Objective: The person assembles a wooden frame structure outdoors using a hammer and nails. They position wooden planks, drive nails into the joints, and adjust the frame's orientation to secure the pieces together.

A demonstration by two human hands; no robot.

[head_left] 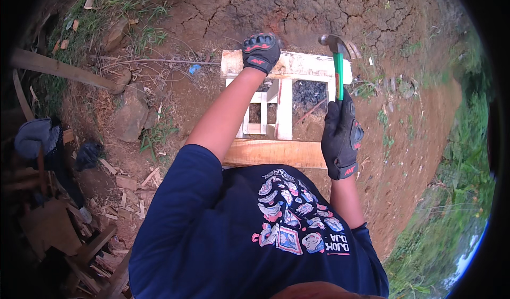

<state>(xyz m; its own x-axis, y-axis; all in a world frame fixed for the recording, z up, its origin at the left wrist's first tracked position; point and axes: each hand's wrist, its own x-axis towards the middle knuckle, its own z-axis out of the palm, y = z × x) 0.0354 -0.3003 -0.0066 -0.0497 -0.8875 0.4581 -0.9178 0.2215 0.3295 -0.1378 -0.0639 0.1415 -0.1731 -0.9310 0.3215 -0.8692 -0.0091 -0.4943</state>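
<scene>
In front of me stands a wooden frame of pale planks [285,110], with a broad board [305,65] across its far side and a browner board [276,153] along its near side. My left hand [261,53], in a black padded glove, is closed in a fist over the left part of the far board. Its fingertips are hidden, so I cannot see what they grip. My right hand [342,137], also gloved, is wrapped round the green handle of a claw hammer [339,68]. The hammer's metal head points away from me, past the board's right end.
Rocks [130,115], wood offcuts [127,182] and a long beam [66,71] lie to the left. A person in a grey head covering [37,138] is at the far left. Cracked bare soil [366,6] spreads beyond the frame; a green slope [446,219] borders the right.
</scene>
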